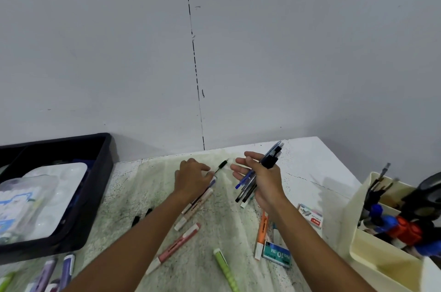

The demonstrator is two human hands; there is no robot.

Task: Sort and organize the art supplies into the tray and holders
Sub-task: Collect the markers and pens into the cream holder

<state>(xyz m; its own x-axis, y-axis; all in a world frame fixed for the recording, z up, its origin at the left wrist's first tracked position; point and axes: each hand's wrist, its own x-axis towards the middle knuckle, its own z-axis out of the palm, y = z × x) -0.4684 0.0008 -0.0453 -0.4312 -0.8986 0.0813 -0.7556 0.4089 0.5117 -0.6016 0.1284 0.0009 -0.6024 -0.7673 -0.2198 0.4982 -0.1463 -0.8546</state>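
My right hand (261, 178) grips a bundle of pens (269, 160), black and blue, tilted with the tips toward the wall. My left hand (192, 178) reaches down to the table, and its fingertips pinch a thin pen with a black grip (222, 165). Under the left palm lie pastel highlighters (198, 201). A pink highlighter (176, 247), a green one (225, 269) and an orange one (261, 232) lie nearer to me. The black tray (100, 186) stands at the left. A cream holder (372, 244) with pens and scissors stands at the right.
Two staple boxes lie near the right forearm, a teal one (278, 254) and a red-and-white one (311, 216). Purple markers (57, 272) lie at the lower left. A white palette (43, 198) sits in the tray. The wall (214, 52) rises just behind the stained table (155, 184).
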